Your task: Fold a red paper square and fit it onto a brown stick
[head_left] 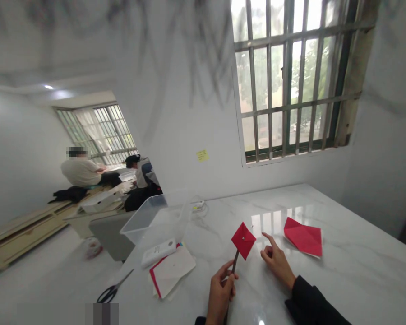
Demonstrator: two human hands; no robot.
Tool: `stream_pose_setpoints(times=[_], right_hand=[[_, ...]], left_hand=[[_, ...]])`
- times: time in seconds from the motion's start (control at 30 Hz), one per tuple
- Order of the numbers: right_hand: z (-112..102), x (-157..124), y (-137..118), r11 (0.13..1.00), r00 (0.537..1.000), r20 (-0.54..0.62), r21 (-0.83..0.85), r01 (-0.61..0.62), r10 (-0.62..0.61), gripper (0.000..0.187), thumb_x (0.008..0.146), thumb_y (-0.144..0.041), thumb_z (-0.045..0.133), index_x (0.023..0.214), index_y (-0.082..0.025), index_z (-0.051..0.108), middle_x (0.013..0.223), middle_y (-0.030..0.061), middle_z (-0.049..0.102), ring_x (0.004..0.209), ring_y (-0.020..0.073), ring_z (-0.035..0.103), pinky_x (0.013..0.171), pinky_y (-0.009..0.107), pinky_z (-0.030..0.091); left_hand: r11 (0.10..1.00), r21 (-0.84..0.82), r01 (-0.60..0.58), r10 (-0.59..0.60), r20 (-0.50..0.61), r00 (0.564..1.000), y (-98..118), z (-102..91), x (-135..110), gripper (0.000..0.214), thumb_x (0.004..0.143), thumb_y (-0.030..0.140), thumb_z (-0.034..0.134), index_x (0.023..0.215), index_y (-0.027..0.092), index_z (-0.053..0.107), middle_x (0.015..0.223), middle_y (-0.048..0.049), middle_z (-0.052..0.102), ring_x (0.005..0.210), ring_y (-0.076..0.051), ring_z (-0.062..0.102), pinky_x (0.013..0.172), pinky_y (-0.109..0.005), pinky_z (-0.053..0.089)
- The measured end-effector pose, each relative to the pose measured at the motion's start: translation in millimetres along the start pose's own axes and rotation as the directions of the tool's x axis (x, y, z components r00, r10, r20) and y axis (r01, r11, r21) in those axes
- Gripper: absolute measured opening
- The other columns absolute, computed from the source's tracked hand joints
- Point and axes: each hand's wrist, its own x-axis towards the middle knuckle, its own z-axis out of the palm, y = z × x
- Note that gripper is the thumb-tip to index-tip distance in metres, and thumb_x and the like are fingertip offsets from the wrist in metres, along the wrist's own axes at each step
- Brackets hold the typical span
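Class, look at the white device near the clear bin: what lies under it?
The white device rests on the white marble table, its right end overlapping a stack of white paper with red edges. Whatever lies beneath that stack is covered. The left hand holds a red pinwheel apart from it.

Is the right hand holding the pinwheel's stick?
No, the left hand grips the stick; the right hand only points.

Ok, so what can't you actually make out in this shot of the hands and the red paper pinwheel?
Head view, the only one:
- Stick: its lower end is hidden inside the left hand.
- Pinwheel: the pin at its centre is too small to identify.
- Right hand: whether its fingertip touches the table is unclear.
- Clear bin: contents not discernible.
- Yellow note: any writing is too small.
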Motion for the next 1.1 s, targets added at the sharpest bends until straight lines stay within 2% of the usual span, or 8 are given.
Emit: stream_pose_setpoints(times=[0.23, 0.5, 0.7, 0.9, 0.97, 1.03, 1.07, 1.1], right_hand=[[0, -6, 11, 0.994, 0.998, 0.048, -0.097, 0.048, -0.043, 0.076, 0.086, -0.038, 0.052, 0.156, -0.011, 0.039, 0.06, -0.0092, 0.045, 0.056, 0.0169, 0.05, 0.063, 0.029, 0.04], [1, -15, 12, 0.985, 0.998, 0.022, -0.163, 0.063, -0.061, 0.072, 0.088, -0.041, 0.049, 0.154, -0.012, 0.042, 0.062, -0.0079, 0.049, 0.057, 0.0184, 0.055, 0.065, 0.031, 0.043], [-9, -7, 13, 0.975, 0.995, 0.1, -0.22, 0.011, 0.011, 0.069, 0.082, -0.046, 0.05, 0.142, -0.014, 0.057, 0.062, -0.0047, 0.056, 0.06, 0.0198, 0.059, 0.066, 0.032, 0.043], [-28, 16, -18, 0.95, 0.991, 0.129, -0.308, 0.06, -0.021, 0.073, 0.081, -0.04, 0.046, 0.148, -0.012, 0.053, 0.059, -0.0058, 0.054, 0.057, 0.0192, 0.055, 0.063, 0.031, 0.04], [-30, 15, -31, 0.939, 0.983, 0.184, -0.337, 0.074, -0.012, 0.062, 0.082, -0.034, 0.046, 0.138, -0.016, 0.064, 0.059, -0.0049, 0.055, 0.058, 0.0181, 0.054, 0.063, 0.03, 0.04], [-33, 5, -40, 0.929, 0.919, 0.386, -0.362, 0.075, 0.076, 0.046, 0.077, -0.029, 0.051, 0.111, -0.019, 0.079, 0.058, -0.0029, 0.057, 0.058, 0.0166, 0.054, 0.063, 0.029, 0.04], [-36, -3, -43, 0.928, 0.832, 0.531, -0.369, 0.058, 0.159, 0.037, 0.074, -0.027, 0.055, 0.097, -0.02, 0.082, 0.057, -0.0021, 0.058, 0.057, 0.0159, 0.053, 0.062, 0.028, 0.041], [-40, -11, -44, 0.927, 0.693, 0.674, -0.374, 0.022, 0.255, 0.029, 0.07, -0.025, 0.059, 0.086, -0.02, 0.083, 0.054, -0.0018, 0.058, 0.054, 0.0149, 0.052, 0.059, 0.027, 0.041]], left_hand=[[1.0, -0.005, -0.004, 0.004, 0.016, 1.0, -6, 1.6, -11, 0.065, 0.077, 0.053, 0.075, 0.128, 0.013, 0.072, 0.083, -0.0055, 0.07, 0.048, -0.008, 0.048, 0.044, -0.022, 0.035], [1.0, -0.007, -0.011, 0.011, -0.027, 1.0, -15, 1.3, -23, 0.06, 0.078, 0.047, 0.075, 0.128, 0.013, 0.073, 0.081, -0.0044, 0.069, 0.054, -0.01, 0.048, 0.051, -0.023, 0.037], [1.0, -0.005, -0.014, 0.014, -0.02, 1.0, -20, -0.4, -29, 0.058, 0.076, 0.044, 0.077, 0.124, 0.013, 0.075, 0.073, -0.0025, 0.066, 0.056, -0.011, 0.047, 0.057, -0.025, 0.041], [0.998, -0.045, -0.05, 0.048, -0.034, 0.998, -16, -0.2, -30, 0.058, 0.076, 0.046, 0.076, 0.124, 0.013, 0.076, 0.067, 0.0004, 0.059, 0.055, -0.01, 0.043, 0.057, -0.025, 0.037], [0.998, -0.051, -0.032, 0.031, -0.026, 0.999, -11, 0.4, -32, 0.06, 0.075, 0.047, 0.077, 0.123, 0.012, 0.076, 0.065, 0.001, 0.057, 0.055, -0.01, 0.041, 0.057, -0.025, 0.036], [0.998, -0.058, -0.024, 0.022, -0.024, 0.999, -6, 1.0, -34, 0.06, 0.074, 0.046, 0.077, 0.122, 0.011, 0.077, 0.064, 0.0013, 0.056, 0.056, -0.01, 0.041, 0.058, -0.025, 0.036], [0.998, -0.064, -0.023, 0.021, -0.029, 0.999, -3, 1.3, -35, 0.06, 0.073, 0.046, 0.078, 0.122, 0.011, 0.077, 0.064, 0.0014, 0.056, 0.057, -0.011, 0.041, 0.058, -0.025, 0.035], [0.997, -0.071, -0.023, 0.02, -0.037, 0.999, -1, 1.6, -36, 0.059, 0.073, 0.046, 0.078, 0.121, 0.011, 0.077, 0.064, 0.0015, 0.055, 0.058, -0.011, 0.042, 0.059, -0.025, 0.035]])
